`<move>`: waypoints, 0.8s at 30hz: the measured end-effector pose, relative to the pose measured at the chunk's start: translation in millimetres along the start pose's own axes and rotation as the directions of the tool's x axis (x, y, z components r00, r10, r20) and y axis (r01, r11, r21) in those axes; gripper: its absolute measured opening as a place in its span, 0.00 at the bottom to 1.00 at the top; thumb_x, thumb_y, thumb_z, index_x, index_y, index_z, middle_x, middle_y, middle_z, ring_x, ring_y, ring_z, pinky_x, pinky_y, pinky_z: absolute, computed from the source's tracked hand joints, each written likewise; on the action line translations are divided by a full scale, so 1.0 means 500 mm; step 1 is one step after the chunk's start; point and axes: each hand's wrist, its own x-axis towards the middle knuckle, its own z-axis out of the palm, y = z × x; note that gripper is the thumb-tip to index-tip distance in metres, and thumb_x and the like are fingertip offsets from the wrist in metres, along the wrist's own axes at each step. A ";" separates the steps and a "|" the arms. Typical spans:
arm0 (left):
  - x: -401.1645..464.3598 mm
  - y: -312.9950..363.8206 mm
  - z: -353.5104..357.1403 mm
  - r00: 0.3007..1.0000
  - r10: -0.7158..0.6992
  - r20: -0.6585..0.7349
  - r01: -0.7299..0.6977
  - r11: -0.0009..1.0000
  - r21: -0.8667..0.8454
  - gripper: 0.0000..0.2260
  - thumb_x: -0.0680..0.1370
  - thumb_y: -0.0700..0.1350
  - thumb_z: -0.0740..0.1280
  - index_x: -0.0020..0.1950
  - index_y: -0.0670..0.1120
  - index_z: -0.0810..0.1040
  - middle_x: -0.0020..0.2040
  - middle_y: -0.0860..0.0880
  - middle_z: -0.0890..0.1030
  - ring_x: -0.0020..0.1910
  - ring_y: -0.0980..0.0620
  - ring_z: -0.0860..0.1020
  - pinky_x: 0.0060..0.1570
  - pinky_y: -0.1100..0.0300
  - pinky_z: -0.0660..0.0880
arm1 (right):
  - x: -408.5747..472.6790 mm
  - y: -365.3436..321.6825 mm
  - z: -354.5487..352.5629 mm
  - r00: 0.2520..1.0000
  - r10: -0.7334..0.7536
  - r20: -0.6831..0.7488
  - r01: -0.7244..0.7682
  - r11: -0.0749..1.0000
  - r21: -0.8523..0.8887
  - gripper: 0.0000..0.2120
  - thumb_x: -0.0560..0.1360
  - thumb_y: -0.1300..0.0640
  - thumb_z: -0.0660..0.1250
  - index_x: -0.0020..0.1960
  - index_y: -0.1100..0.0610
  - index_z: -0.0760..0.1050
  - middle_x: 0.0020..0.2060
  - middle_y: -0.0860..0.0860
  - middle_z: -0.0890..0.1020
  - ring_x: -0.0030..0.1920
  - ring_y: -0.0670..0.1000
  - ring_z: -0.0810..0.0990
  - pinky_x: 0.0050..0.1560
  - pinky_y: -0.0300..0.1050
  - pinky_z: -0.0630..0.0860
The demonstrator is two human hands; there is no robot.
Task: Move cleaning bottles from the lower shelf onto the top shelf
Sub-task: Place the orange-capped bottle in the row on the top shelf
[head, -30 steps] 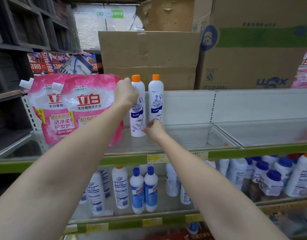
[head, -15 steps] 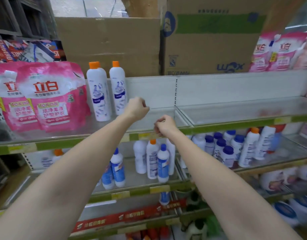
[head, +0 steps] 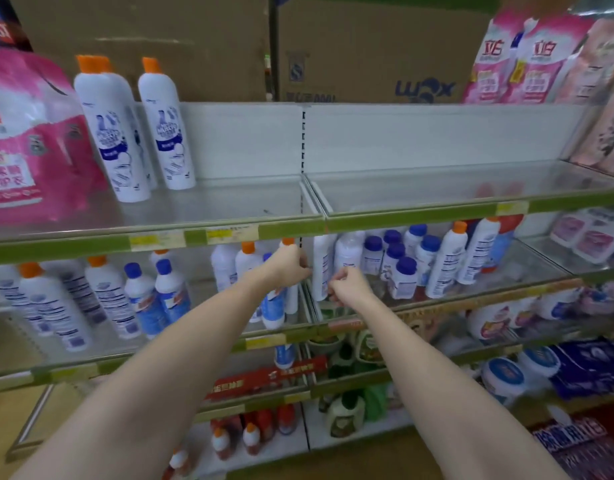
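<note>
I read this as the reach for the next pair: my left hand (head: 288, 265) and right hand (head: 347, 284), fingers loosely curled and holding nothing, are at the lower shelf (head: 208, 344) bottles (head: 322, 268), which need gripping and lifting to the top shelf (head: 229, 206).

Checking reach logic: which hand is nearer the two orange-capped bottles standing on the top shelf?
Left. The left hand is below and right of the orange-capped bottles, down at the lower shelf; the right hand is further right and slightly lower.
</note>
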 end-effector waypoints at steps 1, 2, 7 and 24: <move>0.012 0.000 0.015 1.000 0.001 0.025 -0.001 1.000 0.007 0.08 0.76 0.40 0.66 0.43 0.34 0.78 0.35 0.42 0.76 0.33 0.47 0.74 0.34 0.57 0.70 | 0.007 0.014 -0.006 1.000 -0.004 -0.001 0.004 0.999 -0.040 0.06 0.78 0.62 0.64 0.45 0.53 0.72 0.47 0.55 0.82 0.45 0.54 0.82 0.45 0.50 0.80; 0.027 -0.001 0.028 0.999 0.008 0.044 -0.008 1.000 0.005 0.08 0.77 0.41 0.66 0.43 0.35 0.78 0.35 0.43 0.76 0.33 0.47 0.74 0.33 0.58 0.70 | 0.016 0.027 -0.014 1.000 -0.002 -0.004 0.002 0.997 -0.078 0.05 0.78 0.61 0.65 0.46 0.52 0.72 0.47 0.54 0.82 0.47 0.55 0.82 0.50 0.53 0.81; 0.119 0.024 0.076 0.991 0.028 0.130 -0.028 1.000 -0.004 0.06 0.78 0.43 0.66 0.44 0.41 0.78 0.39 0.45 0.77 0.40 0.47 0.75 0.40 0.58 0.69 | 0.053 0.071 -0.068 0.998 0.056 -0.014 -0.058 0.988 -0.142 0.05 0.77 0.60 0.65 0.46 0.52 0.75 0.48 0.54 0.81 0.51 0.56 0.81 0.56 0.54 0.80; 0.359 0.393 0.324 0.959 0.221 0.176 -0.196 0.969 -0.150 0.07 0.78 0.44 0.67 0.46 0.42 0.81 0.44 0.45 0.81 0.42 0.49 0.76 0.38 0.57 0.70 | 0.154 0.321 -0.432 0.939 0.165 -0.302 -0.220 0.963 -0.158 0.03 0.78 0.59 0.67 0.51 0.55 0.77 0.48 0.53 0.81 0.53 0.57 0.80 0.50 0.46 0.75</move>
